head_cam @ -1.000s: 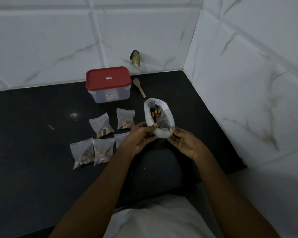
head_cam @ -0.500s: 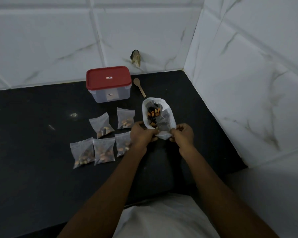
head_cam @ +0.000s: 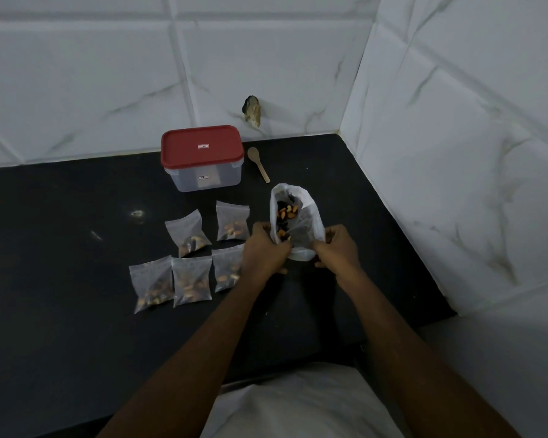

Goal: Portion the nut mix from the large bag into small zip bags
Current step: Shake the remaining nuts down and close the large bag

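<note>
Black stone makes up the counter across the lower half of the head view, bounded by white marbled tiles. Right of centre, the large bag is seen with its mouth open toward the top of the frame and the nut mix showing inside. Its near end is gripped from both sides: the left hand is curled round the left edge, and the right hand pinches the right edge. Five small zip bags, each holding nuts, are laid flat left of the hands, the nearest partly covered by the left hand. A box with a red lid and a wooden spoon lie above them. By judgement, the large bag is being gathered or steadied. An even grip on both edges is advised, mouth uppermost, so that nothing is spilled.
</note>
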Action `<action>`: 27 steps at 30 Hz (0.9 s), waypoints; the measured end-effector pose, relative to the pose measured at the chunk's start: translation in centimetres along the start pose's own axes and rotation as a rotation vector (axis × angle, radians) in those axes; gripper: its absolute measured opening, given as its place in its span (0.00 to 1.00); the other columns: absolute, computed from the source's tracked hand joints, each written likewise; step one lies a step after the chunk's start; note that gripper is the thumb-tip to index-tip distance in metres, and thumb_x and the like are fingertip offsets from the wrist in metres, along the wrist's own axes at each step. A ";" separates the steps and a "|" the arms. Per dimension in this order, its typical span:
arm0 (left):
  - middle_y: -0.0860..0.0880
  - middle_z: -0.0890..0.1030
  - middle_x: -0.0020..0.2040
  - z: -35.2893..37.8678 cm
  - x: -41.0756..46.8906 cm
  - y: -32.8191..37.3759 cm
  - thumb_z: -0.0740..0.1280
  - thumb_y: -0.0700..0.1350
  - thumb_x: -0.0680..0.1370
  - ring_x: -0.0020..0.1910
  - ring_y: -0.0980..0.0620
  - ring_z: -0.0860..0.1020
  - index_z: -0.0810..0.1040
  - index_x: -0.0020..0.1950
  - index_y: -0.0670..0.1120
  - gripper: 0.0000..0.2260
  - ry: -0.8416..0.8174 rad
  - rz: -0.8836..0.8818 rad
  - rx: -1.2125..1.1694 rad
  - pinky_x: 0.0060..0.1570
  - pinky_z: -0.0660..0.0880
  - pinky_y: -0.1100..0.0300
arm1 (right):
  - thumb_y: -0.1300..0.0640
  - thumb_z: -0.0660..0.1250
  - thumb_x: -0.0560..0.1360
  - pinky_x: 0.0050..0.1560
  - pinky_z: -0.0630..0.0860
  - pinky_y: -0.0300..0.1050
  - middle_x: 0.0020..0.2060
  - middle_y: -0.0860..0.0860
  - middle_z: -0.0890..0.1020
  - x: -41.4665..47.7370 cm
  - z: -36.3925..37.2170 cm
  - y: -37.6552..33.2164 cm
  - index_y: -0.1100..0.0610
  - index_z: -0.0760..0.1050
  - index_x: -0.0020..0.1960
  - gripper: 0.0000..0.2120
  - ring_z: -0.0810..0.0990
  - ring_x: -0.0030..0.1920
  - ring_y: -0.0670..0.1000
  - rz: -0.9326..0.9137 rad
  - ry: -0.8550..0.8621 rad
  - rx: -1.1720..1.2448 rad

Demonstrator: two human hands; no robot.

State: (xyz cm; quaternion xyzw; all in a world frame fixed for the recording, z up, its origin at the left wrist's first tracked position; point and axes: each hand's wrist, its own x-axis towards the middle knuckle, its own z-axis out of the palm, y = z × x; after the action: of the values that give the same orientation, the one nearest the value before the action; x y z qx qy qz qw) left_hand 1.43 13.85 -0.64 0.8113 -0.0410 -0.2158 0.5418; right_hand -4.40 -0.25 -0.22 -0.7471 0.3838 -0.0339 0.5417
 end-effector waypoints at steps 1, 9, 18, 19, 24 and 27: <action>0.52 0.76 0.52 -0.1 -0.2 -0.1 0.72 0.44 0.75 0.44 0.52 0.82 0.65 0.67 0.50 0.23 -0.019 -0.015 -0.027 0.33 0.81 0.60 | 0.60 0.72 0.73 0.38 0.82 0.44 0.51 0.52 0.77 -0.1 -0.1 0.0 0.55 0.70 0.57 0.15 0.81 0.45 0.49 0.032 -0.044 0.023; 0.49 0.74 0.56 -0.8 0.3 -0.3 0.72 0.41 0.74 0.45 0.50 0.81 0.64 0.65 0.50 0.24 -0.005 -0.039 0.016 0.32 0.81 0.59 | 0.65 0.71 0.71 0.51 0.81 0.53 0.52 0.52 0.76 0.6 0.2 -0.3 0.54 0.69 0.56 0.18 0.79 0.50 0.51 -0.041 -0.006 -0.226; 0.44 0.76 0.60 -0.1 0.6 -1.8 0.74 0.38 0.70 0.49 0.46 0.82 0.57 0.70 0.56 0.36 0.084 -0.090 -0.054 0.43 0.83 0.50 | 0.66 0.70 0.73 0.38 0.81 0.42 0.53 0.50 0.74 0.3 0.4 -0.8 0.51 0.64 0.60 0.23 0.78 0.48 0.49 0.034 -0.168 -0.112; 0.45 0.75 0.61 -0.2 0.8 -1.7 0.74 0.37 0.70 0.50 0.46 0.82 0.58 0.70 0.55 0.36 0.071 -0.094 -0.049 0.41 0.83 0.52 | 0.67 0.70 0.72 0.38 0.81 0.42 0.52 0.50 0.74 0.4 0.4 -0.7 0.51 0.65 0.60 0.23 0.79 0.48 0.50 0.025 -0.159 -0.117; 0.48 0.72 0.60 -1.8 1.1 -0.9 0.73 0.42 0.73 0.44 0.48 0.82 0.60 0.70 0.52 0.31 -0.035 -0.074 0.066 0.29 0.77 0.64 | 0.64 0.73 0.71 0.39 0.75 0.39 0.55 0.51 0.77 0.9 -0.4 -0.3 0.52 0.68 0.61 0.23 0.78 0.48 0.46 0.013 -0.171 -0.096; 0.50 0.72 0.58 -2.5 2.6 -0.1 0.73 0.50 0.74 0.43 0.51 0.80 0.64 0.68 0.51 0.27 0.027 -0.009 0.156 0.30 0.78 0.62 | 0.58 0.73 0.73 0.42 0.75 0.41 0.55 0.51 0.76 2.1 -1.2 -1.2 0.55 0.66 0.69 0.28 0.77 0.49 0.46 0.049 -0.144 0.023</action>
State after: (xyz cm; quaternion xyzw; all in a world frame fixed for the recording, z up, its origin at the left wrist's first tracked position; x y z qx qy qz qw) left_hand 4.77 15.26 -0.74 0.8541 -0.0468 -0.2035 0.4763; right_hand -2.84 -2.30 0.48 -0.7318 0.3618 0.0288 0.5769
